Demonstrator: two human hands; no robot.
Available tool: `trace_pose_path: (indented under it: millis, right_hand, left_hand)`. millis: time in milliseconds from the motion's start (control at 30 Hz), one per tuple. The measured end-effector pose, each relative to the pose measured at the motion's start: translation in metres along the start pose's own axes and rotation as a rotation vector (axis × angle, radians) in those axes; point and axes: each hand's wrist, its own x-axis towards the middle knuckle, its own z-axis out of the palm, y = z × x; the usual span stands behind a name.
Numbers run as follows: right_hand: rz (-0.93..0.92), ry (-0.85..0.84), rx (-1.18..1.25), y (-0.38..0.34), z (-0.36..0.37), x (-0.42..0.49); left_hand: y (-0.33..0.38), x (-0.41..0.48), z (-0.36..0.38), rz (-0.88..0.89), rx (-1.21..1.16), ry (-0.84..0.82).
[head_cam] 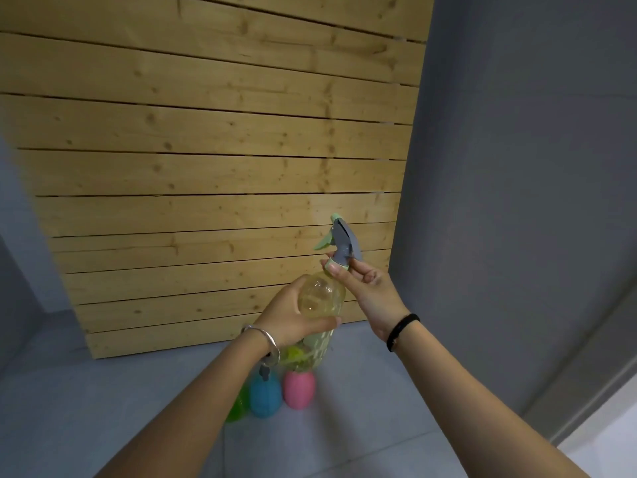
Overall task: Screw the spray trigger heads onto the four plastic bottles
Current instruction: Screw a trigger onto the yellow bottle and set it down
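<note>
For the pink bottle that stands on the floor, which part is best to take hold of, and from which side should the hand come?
Probably the rounded upper body of the pink bottle, from the right. It stands upright on the grey floor, and its right side is free, while the blue bottle stands close on its left. Whether it has a trigger head is hidden behind the held yellow bottle.

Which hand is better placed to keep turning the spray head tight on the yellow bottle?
The right hand: its fingers already pinch the collar of the spray head, while the left hand is wrapped around the yellow bottle, steadying it.
</note>
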Motion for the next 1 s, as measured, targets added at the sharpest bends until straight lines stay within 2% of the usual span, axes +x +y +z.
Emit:
trace_pose_path:
  millis: [100, 267, 333, 567, 767, 900, 1000]
  right_hand:
    - [-0.012, 0.012, -0.035, 0.000, 0.003, 0.001]
    - [0.130, -0.256, -0.062, -0.006, -0.007, 0.001]
    - [0.198, -0.277, -0.051, -0.006, -0.010, 0.004]
    - [0.247, -0.156, -0.067, 0.021, -0.027, 0.029]
    - [0.355, 0.096, -0.266, 0.072, -0.063, 0.063]
    - [0.403, 0.151, -0.343, 0.127, -0.081, 0.075]
    - [0.480, 0.117, -0.392, 0.172, -0.098, 0.082]
  left_hand:
    - [-0.004, 0.000, -0.001, -0.006, 0.003, 0.015]
    - [-0.020, 0.002, -0.004, -0.040, 0.046, -0.019]
    - [-0.026, 0.004, -0.003, -0.036, 0.082, -0.017]
    - [-0.062, 0.028, 0.007, -0.050, 0.156, 0.026]
    - [-0.124, 0.055, -0.009, -0.197, 0.353, 0.012]
    - [-0.169, 0.065, -0.006, -0.290, 0.449, -0.051]
    - [-0.201, 0.079, 0.001, -0.365, 0.418, -0.079]
